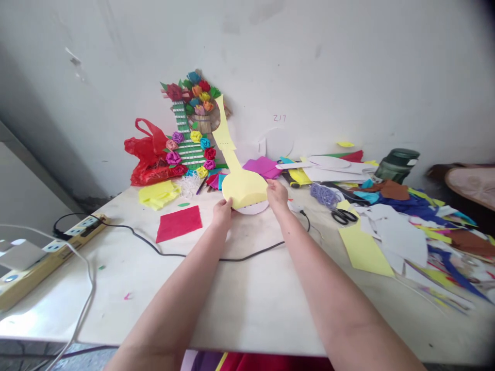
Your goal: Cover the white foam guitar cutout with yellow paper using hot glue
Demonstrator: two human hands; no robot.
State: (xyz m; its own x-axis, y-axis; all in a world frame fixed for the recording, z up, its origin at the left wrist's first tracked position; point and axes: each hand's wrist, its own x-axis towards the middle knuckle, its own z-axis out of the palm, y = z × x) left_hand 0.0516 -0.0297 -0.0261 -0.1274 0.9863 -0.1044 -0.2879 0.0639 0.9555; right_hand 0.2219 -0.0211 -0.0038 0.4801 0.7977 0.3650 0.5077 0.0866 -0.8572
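Observation:
Between my two hands stands a yellow paper cutout (242, 186), shaped like a long-necked stringed instrument with a round body. Its narrow neck rises and leans left, in front of the paper-flower craft. A white rounded edge shows below the yellow body. My left hand (223, 210) pinches the lower left rim, and my right hand (277, 195) pinches the right rim. A red paper rectangle (179, 223) lies on the table left of my left hand. A black cable (247, 256) runs across the table under my forearms.
A paper-flower craft (189, 139) and red plastic bag (149, 154) stand against the wall. Black-handled scissors (344, 216), purple yarn (324, 196), paper scraps (402, 234) and a green bottle (396, 166) lie or stand right. A power strip (58, 252) is left.

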